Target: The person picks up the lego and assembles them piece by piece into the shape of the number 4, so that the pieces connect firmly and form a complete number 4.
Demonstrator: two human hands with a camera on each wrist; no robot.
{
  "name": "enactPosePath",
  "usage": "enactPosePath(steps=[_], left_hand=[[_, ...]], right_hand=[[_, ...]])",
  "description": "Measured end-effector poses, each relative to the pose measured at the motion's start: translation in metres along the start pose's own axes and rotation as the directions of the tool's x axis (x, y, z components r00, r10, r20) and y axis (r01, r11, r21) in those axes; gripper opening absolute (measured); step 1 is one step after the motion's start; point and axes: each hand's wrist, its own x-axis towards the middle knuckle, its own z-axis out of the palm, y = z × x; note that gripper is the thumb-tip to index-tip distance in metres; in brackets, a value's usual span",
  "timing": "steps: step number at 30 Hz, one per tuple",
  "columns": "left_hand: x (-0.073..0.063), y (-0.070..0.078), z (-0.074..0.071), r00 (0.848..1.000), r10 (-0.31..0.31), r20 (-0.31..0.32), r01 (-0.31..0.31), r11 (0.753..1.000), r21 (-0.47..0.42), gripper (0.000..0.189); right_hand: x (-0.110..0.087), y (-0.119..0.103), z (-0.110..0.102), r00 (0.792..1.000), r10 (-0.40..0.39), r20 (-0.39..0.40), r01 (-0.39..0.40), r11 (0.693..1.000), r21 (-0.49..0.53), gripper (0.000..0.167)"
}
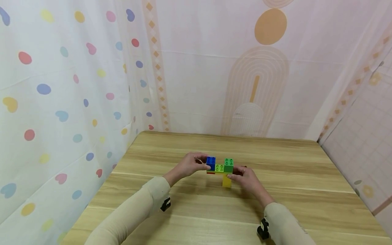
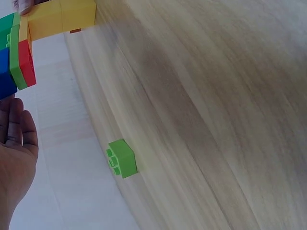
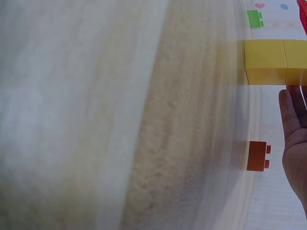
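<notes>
Toy building bricks stand joined in a small structure between the two hands. My left hand (image 1: pixel 191 165) pinches the blue brick (image 1: pixel 211 162) at its left end, thumb in front. Below the blue brick shows a red brick (image 2: pixel 27 64). A flat lime green brick (image 1: pixel 219 168) spans across to the green brick (image 1: pixel 228 165) on the right. Yellow bricks (image 3: pixel 266 62), stacked, form a column under that right end. My right hand (image 1: pixel 247 178) grips the column's upper part, its thumb on the near face. The left end overhangs the table.
On the wooden table (image 1: pixel 196 217), a loose light green brick (image 2: pixel 123 159) lies to the left of the structure in the left wrist view. An orange-red brick (image 3: pixel 256 155) sits on the right side, beyond the right hand. Patterned curtains (image 1: pixel 196 85) hang behind the table.
</notes>
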Motion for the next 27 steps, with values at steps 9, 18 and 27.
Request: enactPosePath(steps=[9,18,27], left_hand=[[0.002,0.005,-0.005,0.999,0.034,0.02,-0.035,0.997,0.071,0.039],[0.002,0.01,-0.007,0.999,0.036,0.038,-0.041,0.988,0.151,0.043],[-0.002,0.003,-0.001,1.0,0.017,0.014,-0.018,1.0,0.016,0.042]], right_hand=[[0.0,-0.001,0.001,1.0,-0.002,-0.003,0.002,1.0,0.001,0.032],[-0.001,-0.002,0.002,1.0,-0.004,-0.002,0.004,1.0,0.01,0.031],[0.001,0.002,0.001,1.0,-0.013,0.007,0.013,1.0,0.015,0.03]])
